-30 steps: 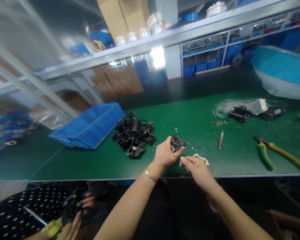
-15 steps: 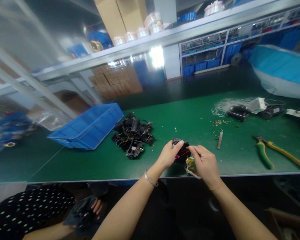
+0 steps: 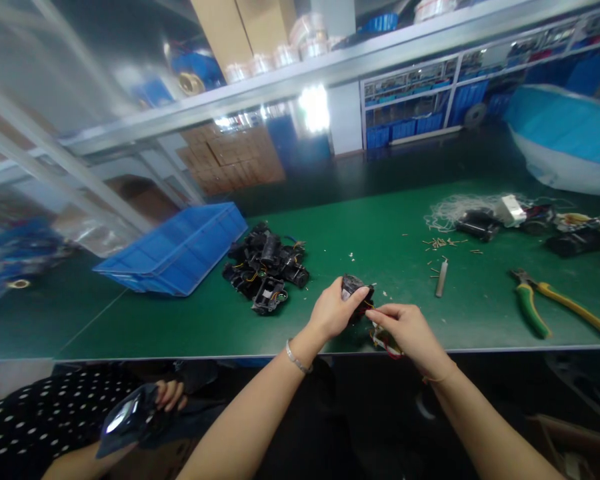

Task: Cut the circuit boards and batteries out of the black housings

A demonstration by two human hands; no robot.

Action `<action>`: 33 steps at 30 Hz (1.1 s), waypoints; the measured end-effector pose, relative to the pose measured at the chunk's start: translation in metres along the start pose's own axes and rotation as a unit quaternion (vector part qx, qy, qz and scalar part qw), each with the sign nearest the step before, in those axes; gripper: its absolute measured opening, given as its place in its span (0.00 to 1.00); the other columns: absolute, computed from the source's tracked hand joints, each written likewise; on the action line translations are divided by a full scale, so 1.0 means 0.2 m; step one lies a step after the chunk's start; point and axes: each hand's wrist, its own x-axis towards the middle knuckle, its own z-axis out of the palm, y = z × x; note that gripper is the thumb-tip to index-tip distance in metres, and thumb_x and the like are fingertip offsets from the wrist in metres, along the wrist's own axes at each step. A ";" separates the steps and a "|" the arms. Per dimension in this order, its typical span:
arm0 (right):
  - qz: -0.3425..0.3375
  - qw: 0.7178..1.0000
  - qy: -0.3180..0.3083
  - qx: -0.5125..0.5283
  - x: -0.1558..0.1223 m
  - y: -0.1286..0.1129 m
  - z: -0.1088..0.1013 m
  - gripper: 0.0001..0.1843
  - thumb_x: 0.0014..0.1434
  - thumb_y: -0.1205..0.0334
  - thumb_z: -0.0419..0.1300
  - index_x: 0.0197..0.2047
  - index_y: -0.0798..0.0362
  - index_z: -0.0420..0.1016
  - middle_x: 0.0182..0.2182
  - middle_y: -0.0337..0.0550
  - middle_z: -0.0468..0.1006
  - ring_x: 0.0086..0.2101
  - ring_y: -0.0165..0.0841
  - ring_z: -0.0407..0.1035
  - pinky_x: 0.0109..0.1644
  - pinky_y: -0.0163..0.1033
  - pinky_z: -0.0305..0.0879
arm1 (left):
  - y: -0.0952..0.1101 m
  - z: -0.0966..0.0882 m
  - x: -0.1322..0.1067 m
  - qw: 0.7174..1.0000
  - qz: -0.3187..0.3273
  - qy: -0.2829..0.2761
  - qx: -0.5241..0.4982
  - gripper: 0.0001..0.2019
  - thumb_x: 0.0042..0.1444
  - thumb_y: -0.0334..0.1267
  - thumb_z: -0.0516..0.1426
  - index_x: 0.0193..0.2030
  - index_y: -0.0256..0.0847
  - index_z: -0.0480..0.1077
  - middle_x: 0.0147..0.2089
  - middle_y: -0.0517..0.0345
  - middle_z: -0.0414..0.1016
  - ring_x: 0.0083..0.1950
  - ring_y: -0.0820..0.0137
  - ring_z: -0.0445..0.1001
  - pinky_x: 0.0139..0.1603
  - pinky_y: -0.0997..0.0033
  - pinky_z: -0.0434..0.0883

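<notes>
My left hand (image 3: 331, 309) is closed around a black plastic housing (image 3: 355, 288), its thumb across the top, just above the bench's front edge. My right hand (image 3: 411, 332) pinches thin red and yellow wires (image 3: 368, 308) at the housing's right side. Below these fingers hangs a small part with a pale edge and coloured wires (image 3: 386, 341), partly covered by my right hand. Left of my hands lies a pile of black plastic housings (image 3: 270, 257) with yellow wires.
A blue bin (image 3: 180, 247) stands left of the pile. To the right are cutting pliers (image 3: 530, 303), a silver tool (image 3: 441, 279), loose screws (image 3: 443, 243), clear strands (image 3: 450, 212) and black units (image 3: 480, 225). A person's hand (image 3: 170, 395) holds a dark object at lower left.
The housing has turned in my left hand. My right hand has moved slightly down and left along the wires. The other person's hand has moved up and left with the dark object.
</notes>
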 end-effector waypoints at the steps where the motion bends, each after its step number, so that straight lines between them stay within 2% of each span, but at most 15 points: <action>1: -0.015 0.999 0.029 0.009 0.00 -0.01 0.01 0.20 0.53 0.47 0.60 0.31 0.57 0.80 0.22 0.41 0.75 0.23 0.31 0.65 0.26 0.35 0.57 | 0.01 0.00 -0.01 1.000 0.005 -0.016 -0.002 0.25 0.55 0.62 0.49 0.41 0.40 0.68 0.36 0.56 0.74 0.35 0.69 0.69 0.35 0.72 0.64; 4: -0.065 0.993 0.099 0.007 0.01 -0.06 0.00 0.17 0.54 0.49 0.60 0.32 0.56 0.80 0.25 0.42 0.77 0.27 0.34 0.68 0.30 0.35 0.60 | 0.06 -0.01 -0.02 0.997 0.025 -0.073 -0.016 0.26 0.56 0.62 0.47 0.40 0.39 0.68 0.36 0.57 0.74 0.33 0.70 0.69 0.33 0.73 0.64; 6: -0.074 0.991 0.108 0.010 0.01 -0.07 -0.01 0.16 0.54 0.50 0.61 0.31 0.55 0.80 0.26 0.42 0.78 0.28 0.34 0.68 0.32 0.35 0.60 | 0.08 -0.01 -0.02 0.996 0.036 -0.080 -0.011 0.26 0.56 0.62 0.46 0.39 0.39 0.68 0.36 0.57 0.74 0.33 0.69 0.69 0.33 0.72 0.63; 12: 0.009 0.995 0.030 0.098 -0.06 -0.03 0.05 0.18 0.54 0.47 0.60 0.29 0.55 0.78 0.22 0.39 0.73 0.23 0.29 0.62 0.28 0.35 0.56 | 0.05 -0.02 0.02 0.996 0.020 0.029 0.084 0.27 0.52 0.65 0.50 0.40 0.40 0.67 0.34 0.53 0.74 0.33 0.65 0.70 0.33 0.70 0.62; 14: 0.018 0.994 -0.006 0.108 -0.10 -0.02 0.07 0.19 0.55 0.47 0.60 0.29 0.55 0.78 0.23 0.39 0.72 0.23 0.29 0.61 0.27 0.34 0.54 | 0.03 -0.02 0.04 0.995 0.017 0.050 0.084 0.27 0.52 0.64 0.50 0.40 0.40 0.68 0.34 0.53 0.74 0.34 0.64 0.70 0.34 0.69 0.63; 16: 0.047 0.988 -0.068 0.127 -0.12 -0.02 0.06 0.18 0.54 0.47 0.60 0.28 0.55 0.77 0.23 0.38 0.71 0.22 0.27 0.59 0.25 0.33 0.51 | 0.02 -0.03 0.04 0.997 0.011 0.059 0.051 0.26 0.53 0.63 0.49 0.40 0.40 0.68 0.35 0.53 0.74 0.35 0.65 0.71 0.35 0.69 0.64; 19: 0.118 0.962 -0.176 0.172 -0.13 -0.04 0.00 0.16 0.55 0.50 0.60 0.28 0.55 0.74 0.20 0.36 0.68 0.20 0.25 0.54 0.23 0.32 0.45 | 0.01 -0.04 0.04 0.998 0.013 0.063 -0.022 0.24 0.56 0.60 0.49 0.41 0.39 0.69 0.37 0.54 0.74 0.37 0.66 0.71 0.40 0.69 0.66; 21: 0.118 0.951 -0.221 0.182 -0.13 -0.06 -0.04 0.14 0.56 0.52 0.59 0.27 0.55 0.72 0.21 0.36 0.66 0.21 0.25 0.54 0.24 0.32 0.48 | 0.01 -0.04 0.04 0.995 0.020 0.069 -0.065 0.23 0.56 0.58 0.50 0.42 0.38 0.70 0.38 0.54 0.74 0.38 0.67 0.70 0.42 0.70 0.66; 23: 0.070 0.957 -0.229 0.165 -0.13 -0.08 -0.05 0.14 0.57 0.54 0.58 0.26 0.55 0.72 0.24 0.38 0.68 0.25 0.27 0.59 0.29 0.32 0.54 | 0.01 -0.04 0.04 0.991 0.022 0.073 -0.113 0.23 0.57 0.56 0.50 0.43 0.37 0.70 0.40 0.54 0.74 0.40 0.68 0.70 0.43 0.70 0.66; 26: 0.000 0.973 -0.199 0.118 -0.14 -0.08 -0.04 0.18 0.60 0.51 0.55 0.26 0.54 0.70 0.28 0.39 0.70 0.29 0.29 0.62 0.34 0.34 0.58 | 0.01 -0.04 0.04 0.978 0.016 0.063 -0.199 0.22 0.58 0.54 0.51 0.45 0.35 0.69 0.43 0.53 0.74 0.44 0.67 0.70 0.47 0.70 0.66; 28: 0.009 0.976 -0.188 0.107 -0.15 -0.06 -0.02 0.20 0.61 0.47 0.54 0.26 0.54 0.67 0.23 0.37 0.67 0.25 0.28 0.60 0.30 0.34 0.57 | 0.01 -0.04 0.04 0.967 0.008 0.054 -0.249 0.22 0.57 0.53 0.52 0.48 0.35 0.68 0.46 0.52 0.74 0.46 0.67 0.70 0.50 0.70 0.65; 30: 0.036 0.974 -0.197 0.103 -0.16 -0.05 -0.01 0.21 0.60 0.44 0.53 0.26 0.53 0.65 0.19 0.33 0.61 0.20 0.26 0.54 0.25 0.32 0.52 | 0.01 -0.04 0.04 0.958 0.002 0.061 -0.281 0.21 0.57 0.52 0.54 0.49 0.36 0.67 0.48 0.52 0.73 0.49 0.68 0.69 0.53 0.70 0.64; 33: 0.031 0.973 -0.215 0.076 -0.18 -0.03 -0.03 0.21 0.61 0.45 0.54 0.28 0.54 0.67 0.19 0.32 0.58 0.20 0.25 0.49 0.23 0.31 0.46 | 0.00 -0.04 0.04 0.950 -0.013 0.097 -0.297 0.21 0.57 0.52 0.54 0.48 0.37 0.68 0.48 0.52 0.73 0.49 0.68 0.69 0.54 0.70 0.63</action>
